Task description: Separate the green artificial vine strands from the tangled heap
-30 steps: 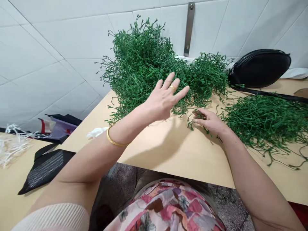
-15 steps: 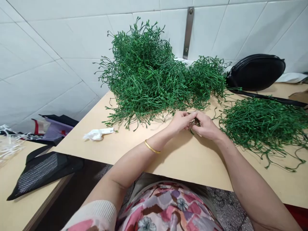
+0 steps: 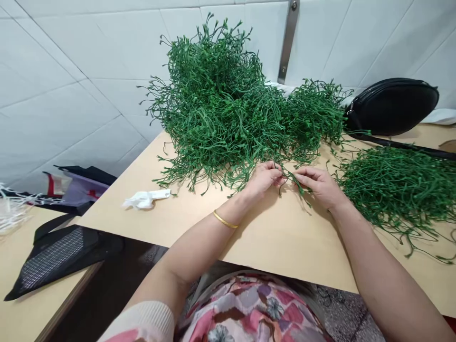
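Between my hands is a small bunch of thin green plastic stems (image 3: pixel 296 180) with knobbed tips. My left hand (image 3: pixel 266 179), with a gold bangle on its wrist, pinches one end of it. The fingers of my right hand (image 3: pixel 318 184) are closed on the same stems a little to the right. Just behind my hands rises a large tangled pile of green artificial stems (image 3: pixel 221 109), reaching up against the wall. To the right of my right hand lies a lower heap of similar stems (image 3: pixel 401 185), laid more loosely in one direction.
A black bag (image 3: pixel 394 107) with its strap stands at the back right. On the table (image 3: pixel 199 223) at left lies a crumpled white tissue (image 3: pixel 144 199). A black mesh pouch (image 3: pixel 53 256) rests on a lower surface at far left, near a purple bag (image 3: pixel 83 187).
My hands have moved apart from being pressed together, the right one going rightward. The green stems between them now show. The view has shifted slightly.
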`<state>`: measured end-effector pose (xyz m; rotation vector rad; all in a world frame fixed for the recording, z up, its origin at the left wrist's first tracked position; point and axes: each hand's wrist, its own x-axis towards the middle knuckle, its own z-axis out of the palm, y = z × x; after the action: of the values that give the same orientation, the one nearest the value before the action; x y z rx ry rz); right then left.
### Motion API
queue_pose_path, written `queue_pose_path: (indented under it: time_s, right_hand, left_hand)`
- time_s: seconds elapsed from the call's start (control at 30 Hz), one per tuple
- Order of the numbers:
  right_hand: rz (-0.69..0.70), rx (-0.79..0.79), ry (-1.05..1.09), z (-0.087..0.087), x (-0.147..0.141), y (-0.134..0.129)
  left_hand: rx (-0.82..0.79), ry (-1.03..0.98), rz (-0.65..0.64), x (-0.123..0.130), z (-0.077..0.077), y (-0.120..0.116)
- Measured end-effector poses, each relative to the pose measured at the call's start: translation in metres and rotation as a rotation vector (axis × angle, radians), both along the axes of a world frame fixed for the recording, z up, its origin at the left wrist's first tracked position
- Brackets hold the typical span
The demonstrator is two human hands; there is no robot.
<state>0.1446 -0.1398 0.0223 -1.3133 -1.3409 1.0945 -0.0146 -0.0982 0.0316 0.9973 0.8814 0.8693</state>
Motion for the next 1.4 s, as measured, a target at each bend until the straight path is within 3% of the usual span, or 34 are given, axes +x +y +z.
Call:
queue_pose_path:
  time_s: [0.2,0.33,0.43,0.53,0.77,0.87,1.03,1.13,1.27,1.33,1.4]
  right_hand:
    - [-0.094,0.027,-0.017,-0.001,0.006,0.002]
    - [-0.144,0.1,-0.141,0.001,0.008,0.002]
    - [-0.095,0.183,-0.198,0.004,0.003,0.0]
    - [-0.028,0.164,-0.178,0.004,-0.004,-0.002]
    - [-0.029,0.166,-0.125,0.002,-0.012,-0.005]
    - [-0.07,0.167,-0.15,0.002,-0.013,-0.005]
    - [-0.092,0.152,-0.174,0.0,-0.013,-0.004]
    - [-0.213,0.284,-0.306,0.004,-0.011,-0.005]
    - [-0.106,0.493,-0.451,0.01,-0.009,-0.008]
    - [-0.097,0.516,-0.432,0.012,-0.008,-0.01]
    - [-0.197,0.508,-0.37,0.014,-0.006,-0.011]
  left_hand:
    - [0.019,-0.009,0.018,-0.001,-0.002,0.002]
    - [0.093,0.079,-0.034,-0.003,-0.003,0.001]
    - [0.147,0.125,-0.127,-0.004,-0.003,-0.002]
    - [0.18,0.119,-0.162,-0.003,-0.005,-0.004]
    - [-0.064,-0.158,-0.137,-0.001,-0.007,-0.001]
    - [-0.066,-0.177,-0.173,-0.001,-0.006,-0.001]
    - [0.011,-0.004,-0.16,0.0,-0.006,-0.004]
    - [0.11,0.097,-0.125,-0.001,-0.006,-0.003]
    - [0.296,0.247,-0.178,-0.003,-0.008,-0.001]
    - [0.38,0.325,-0.211,-0.004,-0.007,0.0]
    - [0.457,0.407,-0.202,-0.005,-0.006,0.001]
